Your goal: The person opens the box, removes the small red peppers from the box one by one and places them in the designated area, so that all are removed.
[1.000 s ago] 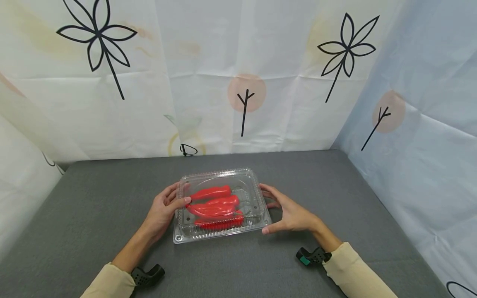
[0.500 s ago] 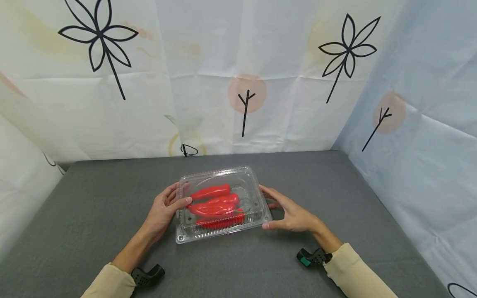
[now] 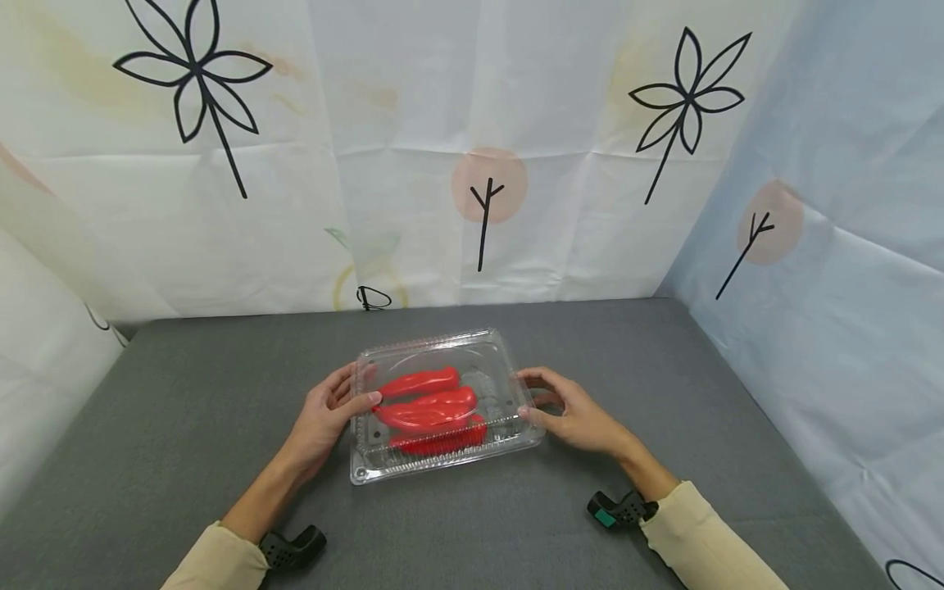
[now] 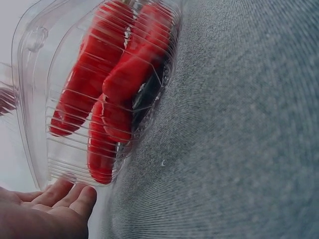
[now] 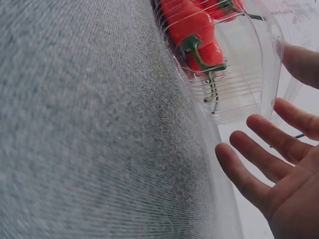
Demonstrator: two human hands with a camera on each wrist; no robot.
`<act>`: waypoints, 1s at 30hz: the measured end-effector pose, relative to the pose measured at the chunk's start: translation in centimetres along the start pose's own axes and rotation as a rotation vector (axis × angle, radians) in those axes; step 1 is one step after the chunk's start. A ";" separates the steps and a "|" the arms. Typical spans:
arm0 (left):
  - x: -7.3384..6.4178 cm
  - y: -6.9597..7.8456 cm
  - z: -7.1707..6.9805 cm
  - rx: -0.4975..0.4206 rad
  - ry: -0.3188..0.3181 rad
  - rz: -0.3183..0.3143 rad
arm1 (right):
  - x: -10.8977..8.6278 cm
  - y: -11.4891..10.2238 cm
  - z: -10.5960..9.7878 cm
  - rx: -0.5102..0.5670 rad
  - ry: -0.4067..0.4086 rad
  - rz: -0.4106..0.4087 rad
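A clear rectangular plastic container (image 3: 406,469) of glossy red peppers (image 3: 426,410) sits on grey cloth (image 3: 442,537). The left hand (image 3: 322,416) grips its left side; the right hand (image 3: 583,420), thumb shifted up from its near corner, lightly pinches its right rim, other fingers spread, likely steadying it.

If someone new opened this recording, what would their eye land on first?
Most likely the bright red peppers, inside a clear plastic container near the middle of the head view. Next, the left hand and right hand at its opposite ends. Behind, bold black flower drawings stand out on the white backdrop.
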State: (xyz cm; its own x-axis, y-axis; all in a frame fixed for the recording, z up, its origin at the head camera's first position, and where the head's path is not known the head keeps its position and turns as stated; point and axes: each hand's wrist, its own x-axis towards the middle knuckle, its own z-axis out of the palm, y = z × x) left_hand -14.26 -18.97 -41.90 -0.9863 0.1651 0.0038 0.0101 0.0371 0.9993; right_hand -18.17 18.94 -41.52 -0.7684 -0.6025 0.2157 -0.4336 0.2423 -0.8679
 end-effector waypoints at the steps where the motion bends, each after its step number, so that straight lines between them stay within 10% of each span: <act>1: 0.0 0.0 0.0 -0.001 -0.005 0.003 | 0.0 0.0 0.1 -0.007 0.013 0.004; 13: 0.0 -0.1 0.1 -0.010 -0.038 0.014 | 0.1 -0.1 0.3 -0.011 0.112 0.058; 30: 0.1 -0.3 0.3 -0.022 -0.108 0.051 | -0.1 0.1 -0.4 0.295 -0.040 0.211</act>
State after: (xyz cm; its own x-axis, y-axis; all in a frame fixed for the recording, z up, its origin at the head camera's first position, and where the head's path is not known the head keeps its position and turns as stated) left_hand -14.29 -18.63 -42.23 -0.9611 0.2713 0.0517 0.0551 0.0048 0.9985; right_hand -18.34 19.38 -41.44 -0.8050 -0.5932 0.0058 -0.1085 0.1376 -0.9845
